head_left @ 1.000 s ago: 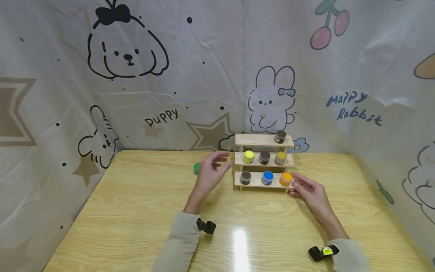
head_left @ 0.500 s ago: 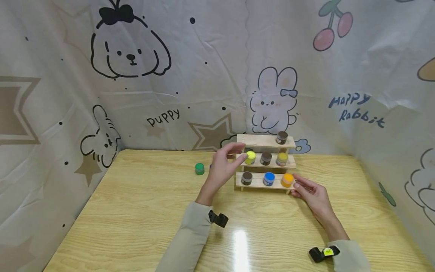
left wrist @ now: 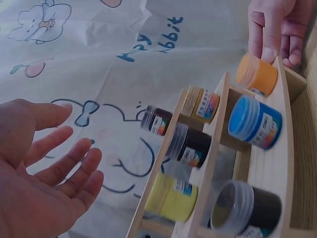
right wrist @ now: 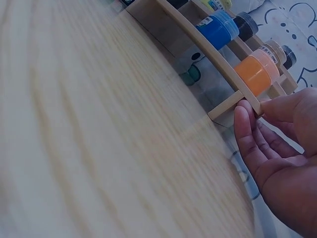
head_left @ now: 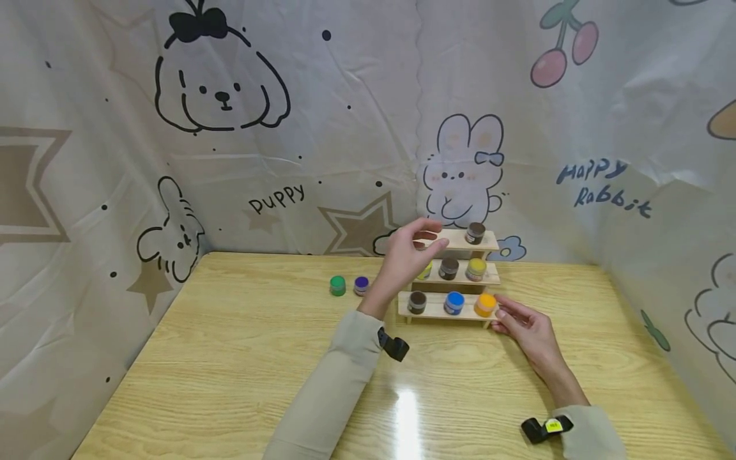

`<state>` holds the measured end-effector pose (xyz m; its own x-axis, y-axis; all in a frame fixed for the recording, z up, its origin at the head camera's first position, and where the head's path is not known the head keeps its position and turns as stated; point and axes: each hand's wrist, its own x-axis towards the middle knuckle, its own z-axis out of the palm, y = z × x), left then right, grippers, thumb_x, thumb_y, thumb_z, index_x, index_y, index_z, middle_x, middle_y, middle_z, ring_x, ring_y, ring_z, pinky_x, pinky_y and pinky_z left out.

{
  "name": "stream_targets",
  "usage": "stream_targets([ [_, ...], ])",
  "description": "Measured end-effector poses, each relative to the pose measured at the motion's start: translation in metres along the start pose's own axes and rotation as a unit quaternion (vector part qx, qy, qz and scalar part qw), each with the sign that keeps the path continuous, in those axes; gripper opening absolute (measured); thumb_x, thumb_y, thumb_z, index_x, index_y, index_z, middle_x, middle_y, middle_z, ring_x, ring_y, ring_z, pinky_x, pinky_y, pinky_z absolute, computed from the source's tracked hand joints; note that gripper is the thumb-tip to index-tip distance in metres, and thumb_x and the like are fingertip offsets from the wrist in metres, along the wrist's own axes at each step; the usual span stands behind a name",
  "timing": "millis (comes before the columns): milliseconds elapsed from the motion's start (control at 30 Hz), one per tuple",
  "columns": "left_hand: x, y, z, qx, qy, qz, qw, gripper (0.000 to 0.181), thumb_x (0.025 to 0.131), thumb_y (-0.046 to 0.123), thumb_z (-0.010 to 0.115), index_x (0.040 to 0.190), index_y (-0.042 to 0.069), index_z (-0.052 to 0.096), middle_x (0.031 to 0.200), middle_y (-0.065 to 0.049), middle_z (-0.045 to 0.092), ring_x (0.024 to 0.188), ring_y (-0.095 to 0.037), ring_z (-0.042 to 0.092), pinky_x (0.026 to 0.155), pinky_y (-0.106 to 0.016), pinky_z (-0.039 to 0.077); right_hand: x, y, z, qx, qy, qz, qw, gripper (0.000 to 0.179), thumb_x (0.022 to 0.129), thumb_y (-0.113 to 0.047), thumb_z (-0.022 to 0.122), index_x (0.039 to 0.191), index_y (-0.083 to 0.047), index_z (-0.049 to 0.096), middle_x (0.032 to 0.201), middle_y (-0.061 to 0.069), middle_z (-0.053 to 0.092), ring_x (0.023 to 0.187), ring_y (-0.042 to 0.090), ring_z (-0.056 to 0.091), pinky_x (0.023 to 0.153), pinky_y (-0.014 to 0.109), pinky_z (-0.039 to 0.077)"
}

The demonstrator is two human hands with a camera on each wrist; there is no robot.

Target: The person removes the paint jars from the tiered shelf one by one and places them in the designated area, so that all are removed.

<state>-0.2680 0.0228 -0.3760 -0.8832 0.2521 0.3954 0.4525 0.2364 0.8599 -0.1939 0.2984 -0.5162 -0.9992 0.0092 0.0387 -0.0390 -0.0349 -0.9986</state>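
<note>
from my distant seat i see the left hand [head_left: 402, 259] with thumb and fingers well apart, holding nothing. the right hand [head_left: 529, 332] pinches the end of the wooden rack [head_left: 457, 239], which stands between both hands. i judge that a pull or twist from this pinch could tilt the rack, and its jars would slide. the orange jar [head_left: 485, 305], just beside the right thumb, could be pushed off first. the yellow jar [head_left: 426, 271], partly hidden by the left hand, could be knocked if this hand drops. a careless sideways swing of the left forearm might hit the purple jar [head_left: 361, 285].
</note>
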Motion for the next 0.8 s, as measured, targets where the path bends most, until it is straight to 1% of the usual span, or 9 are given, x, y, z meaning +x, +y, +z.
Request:
stream_targets([
  [233,0.022,0.007,0.020,0.001,0.010,-0.011,0.9999,0.033,0.096,0.015,0.074,0.128,0.005,0.068,0.122,-0.007,0.071,0.111,-0.020,0.066,0.094,-0.036,0.054,0.000,-0.002,0.000,-0.008,0.002,0.011,0.9999,0.058,0.101,-0.013,0.066,0.147,0.013,0.043,0.119,-0.019,0.068,0.090,0.008,0.073,0.083,0.025,0.059],
  [400,0.036,0.005,0.038,-0.004,0.001,-0.018,0.9998,0.033,0.097,0.015,0.073,0.128,0.005,0.068,0.123,-0.009,0.070,0.115,-0.024,0.065,0.098,-0.041,0.054,-0.001,-0.001,0.000,-0.005,0.001,0.013,0.9999,0.058,0.101,-0.013,0.066,0.147,0.013,0.043,0.119,-0.018,0.069,0.090,0.008,0.073,0.083,0.025,0.059],
  [433,0.039,0.004,0.040,-0.005,0.000,-0.019,0.9998,0.033,0.097,0.016,0.073,0.128,0.005,0.068,0.123,-0.009,0.070,0.115,-0.025,0.065,0.097,-0.040,0.054,-0.001,-0.001,0.000,-0.003,0.002,0.013,0.9999,0.058,0.101,-0.012,0.067,0.147,0.013,0.043,0.118,-0.017,0.069,0.089,0.009,0.073,0.083,0.026,0.059],
  [500,0.044,0.003,0.045,-0.009,-0.001,-0.026,0.9996,0.033,0.097,0.016,0.073,0.128,0.005,0.068,0.124,-0.009,0.070,0.115,-0.026,0.065,0.095,-0.033,0.054,-0.002,-0.001,-0.001,-0.002,0.003,0.014,0.9999,0.058,0.101,-0.012,0.067,0.147,0.013,0.043,0.118,-0.017,0.069,0.089,0.009,0.073,0.082,0.026,0.059],
  [567,0.048,0.001,0.049,-0.022,0.000,-0.035,0.9991,0.033,0.097,0.016,0.074,0.127,0.005,0.068,0.124,-0.009,0.070,0.115,-0.027,0.065,0.091,-0.027,0.054,-0.002,-0.002,-0.001,-0.004,0.004,0.015,0.9999,0.058,0.101,-0.012,0.067,0.147,0.013,0.043,0.118,-0.017,0.069,0.089,0.010,0.073,0.083,0.026,0.059],
  [633,0.051,-0.001,0.051,-0.034,0.000,-0.050,0.9982,0.034,0.096,0.016,0.074,0.128,0.006,0.068,0.125,-0.010,0.070,0.115,-0.028,0.065,0.089,-0.023,0.053,-0.002,-0.002,-0.001,-0.011,0.005,0.017,0.9998,0.058,0.101,-0.013,0.067,0.147,0.013,0.044,0.119,-0.017,0.069,0.090,0.010,0.073,0.083,0.027,0.059],
  [700,0.054,-0.004,0.054,-0.029,0.000,-0.067,0.9974,0.036,0.096,0.017,0.075,0.129,0.006,0.067,0.126,-0.011,0.069,0.116,-0.027,0.065,0.089,-0.022,0.053,-0.001,-0.002,-0.001,-0.018,0.005,0.020,0.9996,0.058,0.101,-0.015,0.067,0.148,0.011,0.044,0.119,-0.016,0.068,0.090,0.010,0.073,0.083,0.027,0.059],
  [800,0.058,-0.007,0.059,-0.008,-0.002,-0.091,0.9958,0.039,0.096,0.019,0.076,0.131,0.006,0.067,0.128,-0.011,0.068,0.116,-0.025,0.065,0.091,-0.025,0.053,-0.001,-0.003,-0.001,-0.026,0.006,0.022,0.9994,0.058,0.101,-0.016,0.067,0.148,0.009,0.045,0.120,-0.014,0.067,0.091,0.010,0.073,0.084,0.027,0.059],
])
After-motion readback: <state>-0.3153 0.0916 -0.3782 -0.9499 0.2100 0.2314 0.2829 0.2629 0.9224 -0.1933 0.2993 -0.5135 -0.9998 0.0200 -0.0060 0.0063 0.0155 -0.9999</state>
